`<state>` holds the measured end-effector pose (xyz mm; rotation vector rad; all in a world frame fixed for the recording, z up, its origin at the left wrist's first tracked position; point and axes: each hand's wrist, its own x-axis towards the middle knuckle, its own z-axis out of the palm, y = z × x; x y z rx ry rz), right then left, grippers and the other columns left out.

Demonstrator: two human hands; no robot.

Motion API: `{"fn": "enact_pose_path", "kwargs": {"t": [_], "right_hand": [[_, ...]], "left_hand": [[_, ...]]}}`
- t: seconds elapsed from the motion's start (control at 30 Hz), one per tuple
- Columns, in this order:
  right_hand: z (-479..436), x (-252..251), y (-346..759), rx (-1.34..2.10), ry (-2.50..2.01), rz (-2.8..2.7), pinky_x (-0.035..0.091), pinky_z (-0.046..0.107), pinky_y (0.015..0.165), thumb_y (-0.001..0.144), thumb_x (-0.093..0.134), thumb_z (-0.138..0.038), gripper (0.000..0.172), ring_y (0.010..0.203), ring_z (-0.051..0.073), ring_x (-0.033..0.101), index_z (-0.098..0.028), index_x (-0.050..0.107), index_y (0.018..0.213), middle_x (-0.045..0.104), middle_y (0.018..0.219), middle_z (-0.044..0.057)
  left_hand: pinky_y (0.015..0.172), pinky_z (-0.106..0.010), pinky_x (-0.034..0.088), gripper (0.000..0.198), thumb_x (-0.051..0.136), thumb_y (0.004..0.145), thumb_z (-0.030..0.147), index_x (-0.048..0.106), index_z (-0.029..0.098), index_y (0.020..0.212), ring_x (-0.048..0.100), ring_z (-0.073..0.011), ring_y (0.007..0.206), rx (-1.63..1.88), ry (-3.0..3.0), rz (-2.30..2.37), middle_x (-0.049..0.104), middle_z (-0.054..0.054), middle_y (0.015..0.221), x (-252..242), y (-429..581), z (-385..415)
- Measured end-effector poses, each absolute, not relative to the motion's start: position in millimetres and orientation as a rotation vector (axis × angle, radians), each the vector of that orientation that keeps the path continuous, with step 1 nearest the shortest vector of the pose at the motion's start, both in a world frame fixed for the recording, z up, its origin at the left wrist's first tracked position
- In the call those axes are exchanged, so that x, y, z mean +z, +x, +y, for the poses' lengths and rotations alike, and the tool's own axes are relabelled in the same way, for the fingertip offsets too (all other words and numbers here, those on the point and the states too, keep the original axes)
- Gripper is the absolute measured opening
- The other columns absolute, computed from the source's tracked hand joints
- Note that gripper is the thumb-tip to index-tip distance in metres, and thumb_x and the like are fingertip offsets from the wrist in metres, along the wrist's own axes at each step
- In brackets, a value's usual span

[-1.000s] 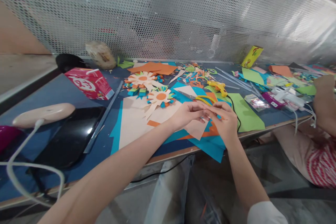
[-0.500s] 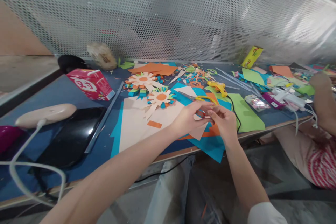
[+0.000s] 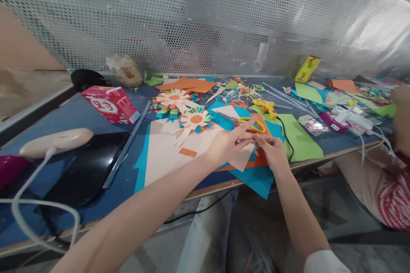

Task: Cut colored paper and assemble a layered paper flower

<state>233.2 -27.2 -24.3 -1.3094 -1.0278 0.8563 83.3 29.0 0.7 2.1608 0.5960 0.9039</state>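
Note:
My left hand (image 3: 226, 144) and my right hand (image 3: 272, 150) meet fingertip to fingertip above the coloured sheets near the table's front edge. Both are closed in a pinch, and whatever lies between the fingers is too small or hidden to name. Just beyond them, scissors with yellow handles (image 3: 261, 125) rest on blue and orange paper. To the left, a paper flower with an orange centre (image 3: 196, 118) lies on a pale sheet (image 3: 163, 153), behind a small orange strip (image 3: 188, 152). Another paper flower (image 3: 174, 97) sits behind it.
A yellow glue gun (image 3: 266, 106) with a black cord lies behind the scissors, near paper scraps (image 3: 238, 89). At left are a red carton (image 3: 110, 104), a dark glossy tray (image 3: 86, 168) and a white corded device (image 3: 57, 140). Another person's arm (image 3: 402, 115) is at right.
My fingers have drawn closer together, and my left index finger now stretches out over the scissors' handles. The other person's arm at right has shifted outward.

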Motion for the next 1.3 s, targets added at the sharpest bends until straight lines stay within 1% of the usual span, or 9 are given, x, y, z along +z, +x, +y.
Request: {"fn": "enact_pose_path", "kwargs": {"t": [0.23, 0.37, 0.53, 0.7, 0.9, 1.0, 1.07, 1.13, 1.3], "right_hand": [[-31.7, -20.3, 225.6, 0.697, -1.430, -1.118, 0.036, 0.025, 0.040, 0.071, 0.060, -0.052, 0.040, 0.036, 0.010, 0.045, -0.019, 0.055, 0.048, 0.049, 0.041, -0.003], [-31.9, -24.1, 225.0, 0.571, -1.508, -1.177, 0.037, 0.025, 0.043, 0.072, 0.057, -0.053, 0.043, 0.038, 0.011, 0.044, -0.019, 0.056, 0.045, 0.047, 0.038, -0.002], [-28.0, -31.3, 230.0, 0.830, -1.299, -1.003, 0.034, 0.023, 0.038, 0.072, 0.053, -0.058, 0.045, 0.041, 0.011, 0.047, -0.018, 0.066, 0.057, 0.058, 0.049, 0.001], [-28.5, -27.7, 236.5, 0.899, -0.983, -0.631, 0.036, 0.022, 0.039, 0.070, 0.059, -0.048, 0.035, 0.050, 0.010, 0.049, -0.015, 0.068, 0.061, 0.061, 0.060, 0.004], [-28.7, -24.3, 242.5, 0.818, -0.807, -0.358, 0.033, 0.018, 0.037, 0.068, 0.060, -0.028, 0.011, 0.046, 0.005, 0.045, -0.017, 0.060, 0.069, 0.053, 0.061, -0.004], [-27.9, -23.6, 242.7, 0.793, -0.768, -0.296, 0.030, 0.017, 0.036, 0.064, 0.061, -0.025, 0.011, 0.044, 0.005, 0.046, -0.018, 0.054, 0.069, 0.053, 0.060, -0.006], [-27.8, -23.3, 242.4, 0.783, -0.754, -0.300, 0.029, 0.016, 0.035, 0.061, 0.062, -0.023, 0.014, 0.044, 0.005, 0.045, -0.019, 0.051, 0.068, 0.053, 0.060, -0.006], [-27.9, -23.8, 242.2, 0.782, -0.744, -0.320, 0.029, 0.016, 0.036, 0.060, 0.062, -0.022, 0.016, 0.044, 0.005, 0.045, -0.019, 0.050, 0.069, 0.053, 0.060, -0.006], [-27.1, -28.3, 242.3, 0.769, -0.760, -0.409, 0.029, 0.016, 0.038, 0.062, 0.060, -0.020, 0.014, 0.046, 0.005, 0.045, -0.020, 0.048, 0.070, 0.053, 0.062, -0.006]], "left_hand": [[0.052, -0.021, 0.038, 0.042, 0.045, 0.084, 0.039, 0.056, 0.024, 0.122, 0.044, -0.0121, 0.042, 0.798, 2.571, 0.786, 0.059, -0.002, 0.052, -5.5, 86.7, 31.9], [0.050, -0.021, 0.039, 0.046, 0.040, 0.086, 0.038, 0.048, 0.023, 0.129, 0.045, -0.0112, 0.040, 0.816, 2.680, 0.794, 0.060, -0.002, 0.053, -12.7, 88.7, 31.0], [0.052, -0.020, 0.044, 0.049, 0.037, 0.087, 0.032, 0.036, 0.025, 0.136, 0.057, -0.0103, 0.048, 0.904, 2.715, 0.818, 0.069, -0.002, 0.071, -15.8, 89.3, 31.4], [0.055, -0.017, 0.048, 0.043, 0.050, 0.083, 0.029, 0.047, 0.024, 0.125, 0.064, -0.0090, 0.059, 1.180, 2.261, 0.873, 0.072, -0.003, 0.092, 6.7, 76.5, 43.2], [0.052, -0.020, 0.049, 0.043, 0.069, 0.066, 0.018, 0.053, 0.015, 0.106, 0.063, -0.0098, 0.058, 1.904, 1.666, 0.803, 0.069, 0.000, 0.074, 50.2, 49.1, 79.3], [0.049, -0.019, 0.047, 0.040, 0.072, 0.065, 0.023, 0.054, 0.014, 0.100, 0.060, -0.0082, 0.057, 1.988, 1.561, 0.876, 0.066, 0.001, 0.071, 54.2, 39.9, 90.2], [0.046, -0.019, 0.044, 0.031, 0.068, 0.069, 0.026, 0.057, 0.015, 0.096, 0.061, -0.0102, 0.059, 1.821, 1.690, 0.928, 0.068, -0.001, 0.072, 46.7, 40.8, 90.1], [0.050, -0.021, 0.046, 0.020, 0.059, 0.076, 0.027, 0.061, 0.016, 0.093, 0.064, -0.0131, 0.065, 1.411, 1.998, 0.928, 0.069, -0.002, 0.074, 34.8, 47.8, 85.2], [0.072, -0.024, 0.048, 0.026, 0.053, 0.079, 0.021, 0.061, 0.020, 0.104, 0.065, -0.0152, 0.084, 0.760, 2.467, 0.962, 0.071, -0.001, 0.090, 10.5, 73.9, 73.3]]}}
